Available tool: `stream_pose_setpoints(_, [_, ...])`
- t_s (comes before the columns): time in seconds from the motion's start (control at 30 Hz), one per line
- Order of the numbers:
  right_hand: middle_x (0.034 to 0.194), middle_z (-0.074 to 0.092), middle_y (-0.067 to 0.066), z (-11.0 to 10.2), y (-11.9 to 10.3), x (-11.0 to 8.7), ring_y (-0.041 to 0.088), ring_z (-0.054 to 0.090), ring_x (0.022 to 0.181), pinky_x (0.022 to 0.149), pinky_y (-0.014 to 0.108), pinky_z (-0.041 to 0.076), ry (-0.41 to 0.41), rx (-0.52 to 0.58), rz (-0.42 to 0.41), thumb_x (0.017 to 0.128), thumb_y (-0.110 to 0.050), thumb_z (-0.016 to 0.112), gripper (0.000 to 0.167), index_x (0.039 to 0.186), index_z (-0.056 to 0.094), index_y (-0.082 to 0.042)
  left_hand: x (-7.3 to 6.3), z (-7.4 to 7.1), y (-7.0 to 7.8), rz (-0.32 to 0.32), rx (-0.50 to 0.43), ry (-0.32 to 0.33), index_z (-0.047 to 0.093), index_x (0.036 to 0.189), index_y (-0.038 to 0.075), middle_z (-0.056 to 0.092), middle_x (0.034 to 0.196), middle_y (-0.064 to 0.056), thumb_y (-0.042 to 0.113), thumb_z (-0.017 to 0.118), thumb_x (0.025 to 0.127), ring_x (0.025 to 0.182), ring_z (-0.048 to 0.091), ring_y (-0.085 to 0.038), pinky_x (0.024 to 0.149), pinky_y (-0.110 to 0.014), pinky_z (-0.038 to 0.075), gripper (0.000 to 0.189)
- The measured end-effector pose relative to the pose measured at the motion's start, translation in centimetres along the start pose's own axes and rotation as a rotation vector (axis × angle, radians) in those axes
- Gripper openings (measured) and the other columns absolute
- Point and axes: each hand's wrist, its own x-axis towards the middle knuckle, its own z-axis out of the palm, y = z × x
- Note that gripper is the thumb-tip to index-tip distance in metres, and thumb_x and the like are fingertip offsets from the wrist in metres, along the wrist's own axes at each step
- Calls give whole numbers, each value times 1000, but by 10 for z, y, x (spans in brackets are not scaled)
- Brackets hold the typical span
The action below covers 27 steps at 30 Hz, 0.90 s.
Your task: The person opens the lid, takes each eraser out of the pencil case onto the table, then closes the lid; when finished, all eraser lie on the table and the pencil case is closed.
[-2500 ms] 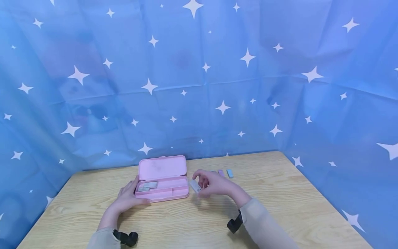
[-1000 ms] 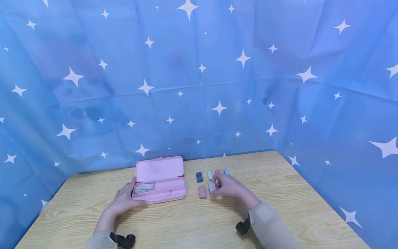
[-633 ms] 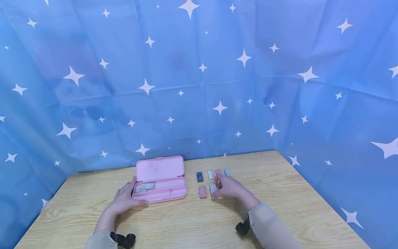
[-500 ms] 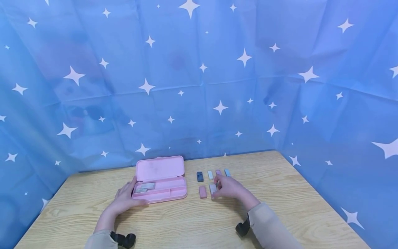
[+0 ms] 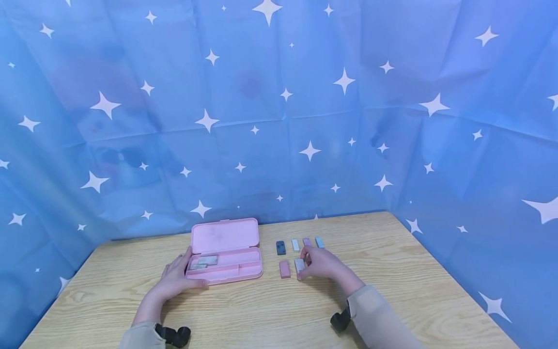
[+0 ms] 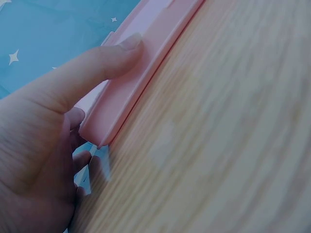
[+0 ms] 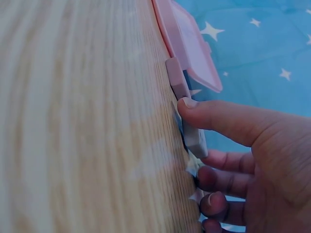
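Observation:
A pink pencil case (image 5: 224, 280) lies with its lid raised at the back left of the table. My left hand (image 5: 174, 277) grips its left end; in the left wrist view the thumb presses the front wall and the fingers go round the end. Two pale, eraser-like blocks (image 5: 208, 261) lie in its rear compartment. To the right of the case, my right hand (image 5: 322, 264) pinches a light grey eraser (image 5: 299, 266) between thumb and fingers, down at the table. A pink eraser (image 5: 285, 269) lies just left of it.
Behind these, a dark blue block (image 5: 281, 247), a white eraser (image 5: 295, 245), a purple eraser (image 5: 307, 241) and a light blue eraser (image 5: 320, 242) form a row. A starry blue cloth (image 5: 261, 160) hangs behind the wooden table (image 5: 253, 315).
From beside the case's right end, my right hand has carried the light grey eraser rightward and down beside the pink one. For the last second it has hardly moved. My left hand stays on the case.

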Motion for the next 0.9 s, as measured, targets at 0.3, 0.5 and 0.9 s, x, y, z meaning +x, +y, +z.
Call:
stream_pose_setpoints(0.3, [64, 47, -2, 1, 0, 0, 13, 36, 54, 52, 29, 32, -2, 3, 7, 74, -24, 83, 39, 95, 55, -7, 1, 0, -1, -6, -1, -4, 3, 155, 2, 12, 154, -34, 49, 84, 67, 140, 6, -51, 110, -65, -1, 128])
stream_pose_setpoints(0.5, [66, 48, 0, 1, -1, 0, 13, 37, 55, 51, 29, 32, 4, 14, 24, 73, -23, 84, 40, 96, 55, -7, 1, 1, -1, -9, -9, -1, 3, 155, 3, 13, 154, -34, 49, 84, 67, 140, 7, -52, 110, -66, 1, 128])
stream_pose_setpoints(0.9, [67, 48, 1, 2, 0, 1, 14, 38, 56, 52, 30, 33, 9, 17, 32, 72, -23, 85, 41, 96, 55, -7, 2, 1, -3, -10, -16, -5, 3, 155, 3, 12, 154, -34, 48, 84, 67, 140, 6, -51, 110, -65, -1, 127])
